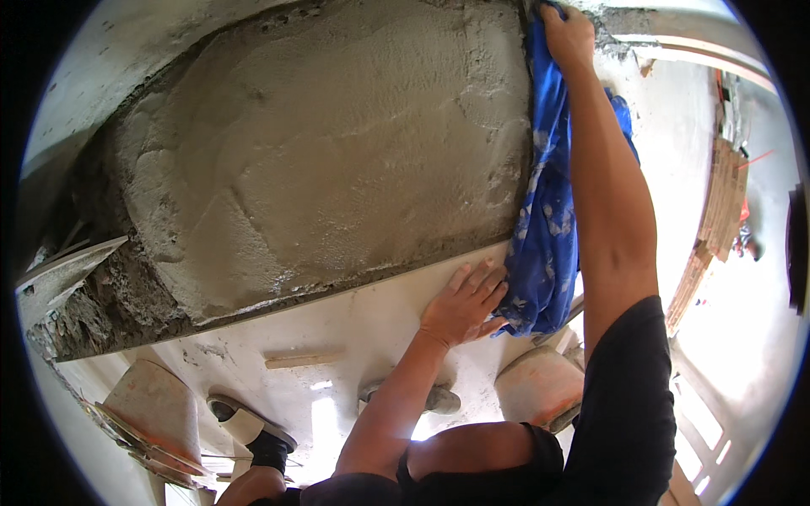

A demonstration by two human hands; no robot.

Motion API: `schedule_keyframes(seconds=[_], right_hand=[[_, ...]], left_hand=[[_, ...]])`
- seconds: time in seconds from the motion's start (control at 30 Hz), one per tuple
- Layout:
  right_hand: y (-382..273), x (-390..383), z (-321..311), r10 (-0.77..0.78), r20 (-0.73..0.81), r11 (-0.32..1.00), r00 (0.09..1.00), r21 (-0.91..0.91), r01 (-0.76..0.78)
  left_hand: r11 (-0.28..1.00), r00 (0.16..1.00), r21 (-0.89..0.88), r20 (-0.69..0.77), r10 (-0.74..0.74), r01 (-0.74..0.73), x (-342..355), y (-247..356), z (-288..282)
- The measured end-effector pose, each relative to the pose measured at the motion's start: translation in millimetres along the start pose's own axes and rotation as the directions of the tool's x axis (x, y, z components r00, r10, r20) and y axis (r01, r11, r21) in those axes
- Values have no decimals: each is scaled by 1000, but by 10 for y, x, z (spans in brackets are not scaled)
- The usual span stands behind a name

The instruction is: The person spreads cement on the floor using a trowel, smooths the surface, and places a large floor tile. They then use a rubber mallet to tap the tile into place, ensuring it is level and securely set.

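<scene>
My right hand (570, 34) is closed on the top end of a blue patterned cloth (550, 211), which hangs in folds along the right edge of a bed of wet grey mortar (329, 143). My left hand (464, 310) has its fingers spread over the pale board or tile edge (354, 308) below the mortar, fingertips beside the lower end of the cloth, touching or nearly touching it. The mortar's surface is uneven, with a rough dark patch at the left.
A pale slab piece (63, 274) sits at the far left. Two stained buckets or blocks (148, 405) (540, 388), a short wood stick (299, 359) and my shod foot (249, 422) show below. Cardboard (717, 202) stands at the right.
</scene>
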State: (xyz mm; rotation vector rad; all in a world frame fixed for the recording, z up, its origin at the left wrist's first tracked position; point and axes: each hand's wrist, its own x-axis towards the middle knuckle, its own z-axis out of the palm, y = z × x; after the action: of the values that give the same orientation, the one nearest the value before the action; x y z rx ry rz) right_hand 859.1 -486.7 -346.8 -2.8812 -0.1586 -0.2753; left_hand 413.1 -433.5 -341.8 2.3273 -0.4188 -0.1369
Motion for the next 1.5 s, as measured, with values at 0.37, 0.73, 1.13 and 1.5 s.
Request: schedule_keyframes(seconds=[0.37, 0.73, 1.13, 1.5], right_hand=[[-425, -318, -222, -50, 163, 999, 985, 0, 51], [319, 119, 160, -314, -133, 931, 940, -239, 277], [2110, -685, -2007, 214, -62, 832, 975, -511, -215], [1419, -3175, -1985, 227, 547, 850, 806, -516, 110]], left_hand=[[997, 998, -72, -56, 28, -32, 7, -25, -16], [1000, 999, 11, -34, 7, -7, 4, -6, 12], [997, 993, -70, -117, 21, -29, -6, -18, 41], [986, 992, -150, -112, 57, -73, -38, -37, 22]])
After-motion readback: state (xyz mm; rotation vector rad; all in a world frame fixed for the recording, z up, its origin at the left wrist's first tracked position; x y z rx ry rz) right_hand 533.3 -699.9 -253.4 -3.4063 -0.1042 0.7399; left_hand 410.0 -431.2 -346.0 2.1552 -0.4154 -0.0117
